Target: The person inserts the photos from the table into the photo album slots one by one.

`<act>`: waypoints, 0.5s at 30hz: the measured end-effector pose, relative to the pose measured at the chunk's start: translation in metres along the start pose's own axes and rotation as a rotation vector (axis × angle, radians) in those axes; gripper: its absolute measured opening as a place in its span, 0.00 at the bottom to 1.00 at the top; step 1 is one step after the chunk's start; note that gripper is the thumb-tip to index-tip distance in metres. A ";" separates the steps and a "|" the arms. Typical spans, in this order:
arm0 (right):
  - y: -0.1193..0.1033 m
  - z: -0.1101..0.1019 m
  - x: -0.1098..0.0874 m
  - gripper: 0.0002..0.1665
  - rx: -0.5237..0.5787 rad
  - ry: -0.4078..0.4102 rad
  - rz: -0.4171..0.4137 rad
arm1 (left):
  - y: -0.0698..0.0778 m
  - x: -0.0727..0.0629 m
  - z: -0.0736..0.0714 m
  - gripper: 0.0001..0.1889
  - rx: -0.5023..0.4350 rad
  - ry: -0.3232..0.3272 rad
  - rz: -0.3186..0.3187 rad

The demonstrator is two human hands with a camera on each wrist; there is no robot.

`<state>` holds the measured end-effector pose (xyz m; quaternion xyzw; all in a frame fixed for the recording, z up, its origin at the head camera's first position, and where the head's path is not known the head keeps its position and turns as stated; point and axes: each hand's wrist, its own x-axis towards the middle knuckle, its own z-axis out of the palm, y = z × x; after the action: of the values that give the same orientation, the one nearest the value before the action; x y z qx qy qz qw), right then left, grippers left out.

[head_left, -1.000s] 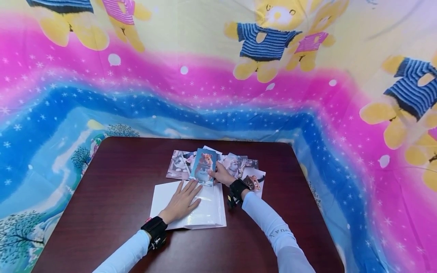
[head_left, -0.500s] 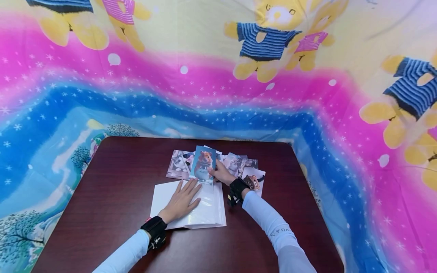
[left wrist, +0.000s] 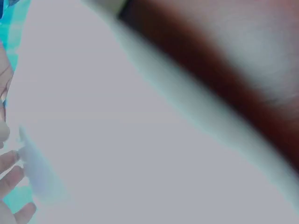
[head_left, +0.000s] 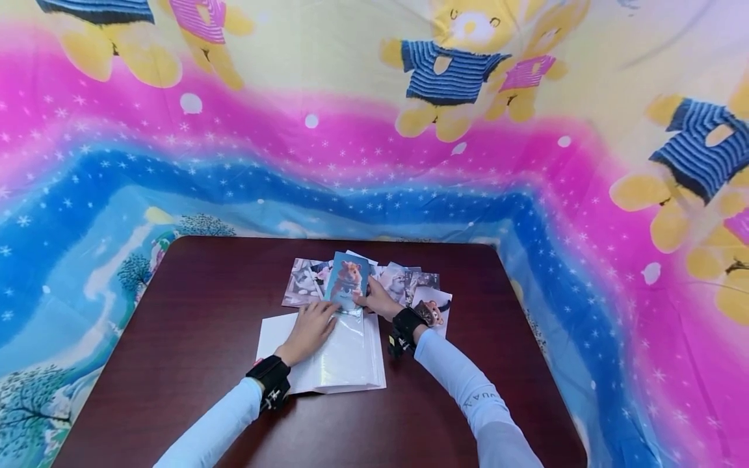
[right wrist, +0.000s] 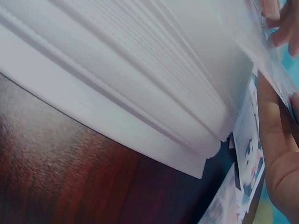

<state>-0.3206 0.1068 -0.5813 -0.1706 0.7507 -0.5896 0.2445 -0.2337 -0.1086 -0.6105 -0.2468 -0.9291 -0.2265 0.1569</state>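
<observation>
In the head view, my right hand (head_left: 380, 300) pinches a photo card (head_left: 346, 276) of a hamster on blue by its right edge. The card's lower end meets the clear plastic sleeve (head_left: 351, 313) at the top of an open white photo album (head_left: 345, 364). My left hand (head_left: 309, 333) lies over the album's upper left, fingers bent at the card's lower left corner; whether they pinch it is hidden. In the right wrist view, my right thumb and fingers (right wrist: 278, 135) hold the edge beside the album's stacked pages (right wrist: 140, 60). Several left fingertips (left wrist: 13, 176) show in the left wrist view.
Several other animal photo cards (head_left: 398, 281) lie overlapped behind the album, and a cat photo (head_left: 433, 311) lies beside my right wrist. A dark brown table (head_left: 193, 338) bears everything. A patterned cloth (head_left: 363, 156) hangs behind it.
My left hand has slid up from lying flat on the page, and its fingers are now bent at the card's lower corner. The right hand keeps the card nearly in place.
</observation>
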 end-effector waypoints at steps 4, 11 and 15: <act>-0.006 0.001 0.001 0.36 -0.011 0.013 0.024 | -0.008 0.016 -0.007 0.16 -0.095 -0.040 -0.061; -0.009 -0.004 0.007 0.35 0.012 -0.044 -0.046 | -0.011 0.029 -0.019 0.13 -0.140 -0.140 -0.127; -0.016 -0.008 0.007 0.36 -0.021 -0.071 -0.056 | -0.008 0.030 -0.018 0.12 -0.130 -0.129 -0.156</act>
<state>-0.3315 0.1054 -0.5659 -0.2150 0.7425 -0.5820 0.2524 -0.2597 -0.1116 -0.5860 -0.1976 -0.9370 -0.2813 0.0625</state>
